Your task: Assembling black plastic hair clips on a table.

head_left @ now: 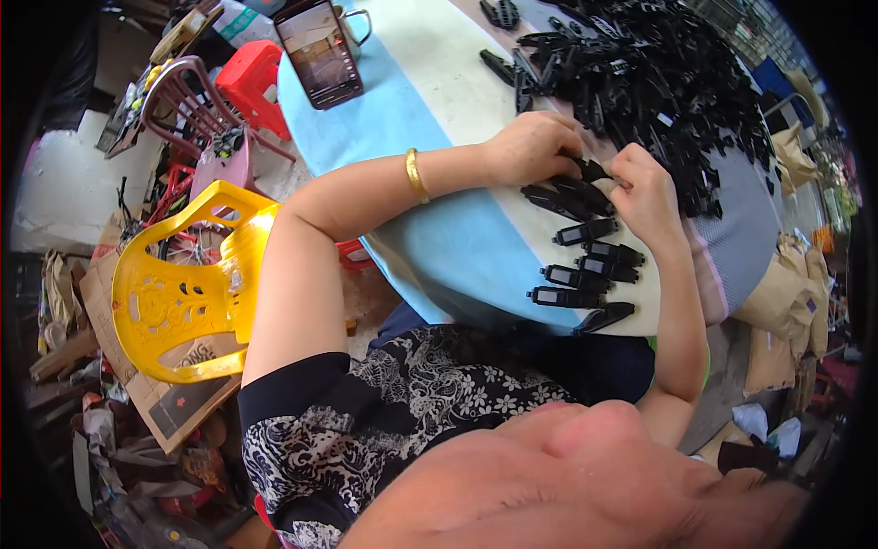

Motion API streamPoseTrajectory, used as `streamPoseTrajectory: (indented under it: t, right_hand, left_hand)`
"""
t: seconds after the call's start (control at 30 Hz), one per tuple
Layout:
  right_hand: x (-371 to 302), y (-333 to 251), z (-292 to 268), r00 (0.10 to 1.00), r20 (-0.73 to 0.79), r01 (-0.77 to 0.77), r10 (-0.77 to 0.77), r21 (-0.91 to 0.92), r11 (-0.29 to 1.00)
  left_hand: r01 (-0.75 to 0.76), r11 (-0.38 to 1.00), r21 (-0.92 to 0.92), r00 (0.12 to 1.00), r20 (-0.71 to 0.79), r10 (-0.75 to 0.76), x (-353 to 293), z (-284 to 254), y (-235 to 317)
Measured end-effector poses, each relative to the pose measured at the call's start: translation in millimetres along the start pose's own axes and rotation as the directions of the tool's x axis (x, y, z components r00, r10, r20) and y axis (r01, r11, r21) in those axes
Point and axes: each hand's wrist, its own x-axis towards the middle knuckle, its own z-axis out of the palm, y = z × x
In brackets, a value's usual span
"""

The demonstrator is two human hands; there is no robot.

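Observation:
My left hand point(533, 149), below a gold bangle on that wrist, is closed with its fingertips on a small black plastic part point(593, 170). Facing it, my right hand point(646, 194) pinches at the same part, and something pale shows by its fingertips. The fingers partly cover the part, so its exact kind is hidden. Just under both hands, several long black plastic pieces point(585, 232) lie in a loose row on the cloth, some with a light grey rectangle on top. A big heap of similar black pieces point(640, 73) spreads beyond my hands.
A striped cloth point(439, 247) in blue, cream and grey covers the round table. On its far left, a phone point(318, 55) leans upright by a mug point(355, 29). Left of the table stand a yellow plastic chair point(242, 252) and a red stool point(249, 87). Brown sacks point(786, 297) stand at the right.

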Motion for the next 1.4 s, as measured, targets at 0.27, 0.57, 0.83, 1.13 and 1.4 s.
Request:
streamPoseTrajectory:
  t: [0.27,0.57,0.83,1.13,1.4]
  right_hand:
    - [-3,82,-52,0.811,-0.540,-0.322,0.225,-0.091,0.942]
    - [-36,179,-71,0.796,-0.286,-0.576,0.533,-0.087,0.813]
    - [-38,235,-63,0.768,-0.199,-0.625,0.609,-0.025,0.780]
    - [-32,185,-72,0.683,-0.604,-0.544,0.412,-0.044,0.838]
    - [17,0,-2,0.912,-0.022,-0.278,0.409,0.701,0.657]
  left_hand:
    - [-0.133,0.991,-0.016,0.985,0.109,0.134,-9,-4,6]
    - [0.307,0.887,0.344,0.949,-0.185,-0.256,-7,-40,-28]
    - [0.371,0.861,0.349,0.927,-0.199,-0.318,-1,-35,-39]
    - [0.069,0.995,-0.072,0.997,-0.030,-0.071,3,-23,-3]
    - [-0.115,0.990,0.082,0.992,-0.045,0.119,-2,0,-25]
